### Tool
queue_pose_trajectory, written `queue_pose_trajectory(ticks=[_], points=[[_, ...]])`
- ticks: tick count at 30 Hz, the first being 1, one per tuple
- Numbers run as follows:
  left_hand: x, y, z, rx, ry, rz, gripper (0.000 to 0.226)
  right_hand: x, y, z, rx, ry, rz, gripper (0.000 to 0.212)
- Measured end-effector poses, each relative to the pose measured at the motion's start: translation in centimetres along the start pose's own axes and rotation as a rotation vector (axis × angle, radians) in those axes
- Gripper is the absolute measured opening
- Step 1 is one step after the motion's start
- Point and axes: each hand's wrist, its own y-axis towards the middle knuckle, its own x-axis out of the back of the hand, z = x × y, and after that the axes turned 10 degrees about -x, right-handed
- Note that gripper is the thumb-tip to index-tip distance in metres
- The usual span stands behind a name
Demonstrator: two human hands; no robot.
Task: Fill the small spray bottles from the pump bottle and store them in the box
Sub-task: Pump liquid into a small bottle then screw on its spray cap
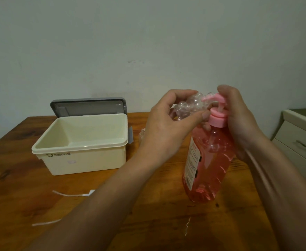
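Holding a small clear spray bottle (pixel 188 107) up to the pink nozzle, the left hand (pixel 164 127) has its fingers (pixel 193 119) wrapped around it, while the right hand (pixel 239 116) grips the neck of the pump bottle (pixel 208 160), one finger on the pump head (pixel 215 97). The pump bottle, full of pink liquid, leans left on the wooden counter (pixel 148 214). Well left of it sits the open cream box (pixel 83 142), its grey lid (pixel 88 105) upright behind; another clear bottle (pixel 142 134) stands just beside the box.

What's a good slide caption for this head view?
Left hand holds a clear small bottle at the pink pump bottle spout.
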Motion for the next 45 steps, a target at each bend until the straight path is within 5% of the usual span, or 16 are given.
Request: queue_pose_trajectory(ticks=[45], points=[[-0.14, -0.44, 0.49, 0.026, -0.040, -0.013, 0.039, -0.04, -0.18, 0.13, 0.034, 0.019, 0.013, 0.059]])
